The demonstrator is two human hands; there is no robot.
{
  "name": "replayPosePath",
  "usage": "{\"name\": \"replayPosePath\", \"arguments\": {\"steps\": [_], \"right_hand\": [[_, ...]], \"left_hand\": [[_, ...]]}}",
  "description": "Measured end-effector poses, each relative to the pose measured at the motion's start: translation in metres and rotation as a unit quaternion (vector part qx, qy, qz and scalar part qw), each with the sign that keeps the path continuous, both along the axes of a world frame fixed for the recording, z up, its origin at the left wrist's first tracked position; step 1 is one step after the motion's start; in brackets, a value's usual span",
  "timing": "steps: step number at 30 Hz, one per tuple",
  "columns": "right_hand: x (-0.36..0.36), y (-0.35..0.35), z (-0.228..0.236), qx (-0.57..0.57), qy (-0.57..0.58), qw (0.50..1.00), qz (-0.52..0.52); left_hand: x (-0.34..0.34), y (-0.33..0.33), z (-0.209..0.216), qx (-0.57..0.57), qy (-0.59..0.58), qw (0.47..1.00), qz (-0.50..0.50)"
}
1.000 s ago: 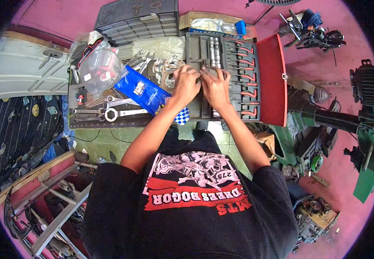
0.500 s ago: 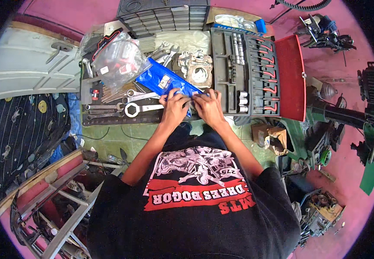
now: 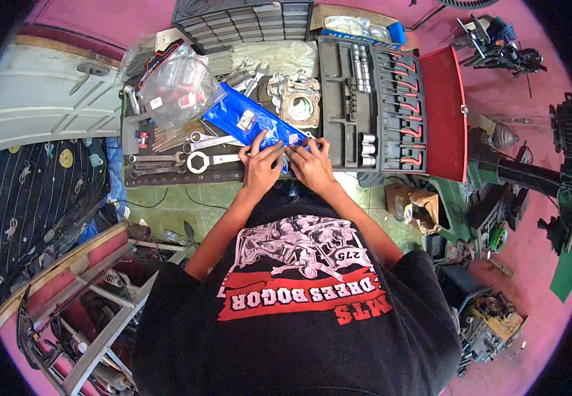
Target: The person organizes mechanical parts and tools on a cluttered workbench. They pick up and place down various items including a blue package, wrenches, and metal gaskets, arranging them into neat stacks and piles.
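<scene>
A blue plastic packet with a small white label lies slanted on the dark work mat, its near end toward me. My left hand and my right hand sit side by side at that near end, fingertips meeting and pinched on the packet's edge. Ring spanners lie just left of my left hand. An open grey socket-set case with a red lid stands right of my right hand. My black printed shirt fills the lower middle of the view.
A clear plastic bag of parts and a metal cylinder block lie behind the packet. A drawer cabinet and cardboard box stand at the back. Engine parts crowd the right; a metal frame sits lower left.
Both hands have left the socket-set case and come left and nearer to me, onto the blue packet's near end. The view has shifted with my head.
</scene>
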State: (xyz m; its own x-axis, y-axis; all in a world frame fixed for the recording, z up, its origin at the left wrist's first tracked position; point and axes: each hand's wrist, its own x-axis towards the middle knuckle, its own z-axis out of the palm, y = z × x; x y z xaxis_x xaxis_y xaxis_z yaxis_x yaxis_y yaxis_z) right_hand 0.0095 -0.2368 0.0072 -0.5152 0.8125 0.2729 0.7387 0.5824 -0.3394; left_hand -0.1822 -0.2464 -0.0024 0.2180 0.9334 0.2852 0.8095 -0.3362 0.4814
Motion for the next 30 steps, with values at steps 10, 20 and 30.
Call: {"name": "replayPosePath", "arguments": {"steps": [10, 20, 30], "right_hand": [[0.013, 0.002, -0.007, -0.011, -0.011, 0.997, 0.071], [0.013, 0.003, -0.004, -0.027, -0.025, 0.996, 0.085], [0.008, 0.003, -0.006, -0.011, 0.005, 0.998, 0.057]], "left_hand": [[0.008, -0.006, -0.009, 0.037, -0.001, 0.998, 0.050], [0.014, -0.005, -0.009, 0.057, 0.002, 0.995, 0.081], [0.003, -0.005, -0.001, 0.006, -0.026, 0.999, 0.022]]}}
